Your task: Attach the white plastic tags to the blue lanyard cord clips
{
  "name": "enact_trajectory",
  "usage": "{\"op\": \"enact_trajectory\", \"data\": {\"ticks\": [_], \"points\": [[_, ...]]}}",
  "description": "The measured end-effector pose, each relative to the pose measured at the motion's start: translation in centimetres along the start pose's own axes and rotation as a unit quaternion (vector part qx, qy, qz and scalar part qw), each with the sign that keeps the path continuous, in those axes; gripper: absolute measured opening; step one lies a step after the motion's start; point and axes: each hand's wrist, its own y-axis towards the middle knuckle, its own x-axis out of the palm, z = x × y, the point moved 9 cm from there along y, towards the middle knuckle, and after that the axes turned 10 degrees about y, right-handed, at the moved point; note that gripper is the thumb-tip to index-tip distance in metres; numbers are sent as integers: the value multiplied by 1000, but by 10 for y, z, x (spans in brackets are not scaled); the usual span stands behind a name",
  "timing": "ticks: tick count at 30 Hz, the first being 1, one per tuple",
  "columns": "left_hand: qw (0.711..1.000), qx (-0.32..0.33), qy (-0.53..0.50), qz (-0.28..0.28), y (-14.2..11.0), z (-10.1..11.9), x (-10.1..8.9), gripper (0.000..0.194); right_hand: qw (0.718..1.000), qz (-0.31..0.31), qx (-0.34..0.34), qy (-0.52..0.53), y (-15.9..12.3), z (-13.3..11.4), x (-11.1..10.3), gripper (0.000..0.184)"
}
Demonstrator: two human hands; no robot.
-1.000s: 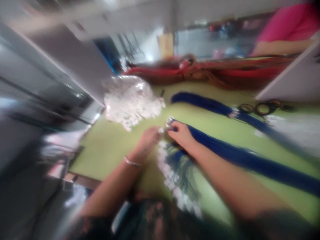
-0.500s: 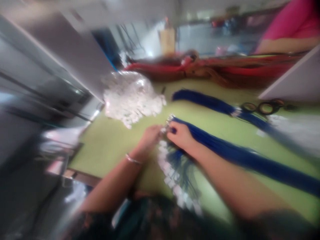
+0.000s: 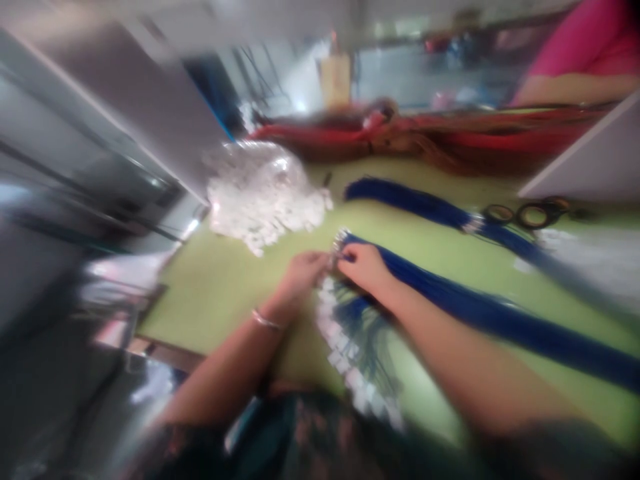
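Note:
My left hand, with a bangle on its wrist, has its fingers pinched together around what looks like a small white connector, mostly hidden by the fingertips. Touching or almost touching it, my right hand is curled with thumb and forefinger together at a blue wire. Behind it lies a thick bundle of blue wires, its tips at the hands. Below the hands, a row of white connectors with blue wires on them curves toward my body. Blur hides the fine detail at the fingertips.
A clear bag of white connectors spills onto the green table at left. A second blue wire bundle lies behind, near black-handled scissors. Red and brown wires run across the back. A person's pink sleeve shows at upper right.
My right hand has shifted very slightly right and its fingers have changed position a little. My left fingertips have moved slightly right. The bundles and bag stay put.

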Motion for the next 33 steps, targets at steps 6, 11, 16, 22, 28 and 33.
{"op": "enact_trajectory", "data": {"ticks": [6,11,16,22,28,33], "points": [[996,-10,62,-59,-8,5,5,25,999,-12,-14,32,1,-1,2,9],[973,34,217,-74,1,25,-15,22,993,18,32,113,1,2,-6,21],[888,82,414,182,45,60,-63,30,979,7,64,194,-2,-1,-3,11],[797,109,574,151,78,65,-39,25,980,9,69,187,-3,2,-1,7],[833,126,520,143,53,60,-50,33,991,24,15,134,1,-2,-4,4],[957,46,278,69,28,34,-49,24,989,27,-20,145,1,-7,-5,5]]}}
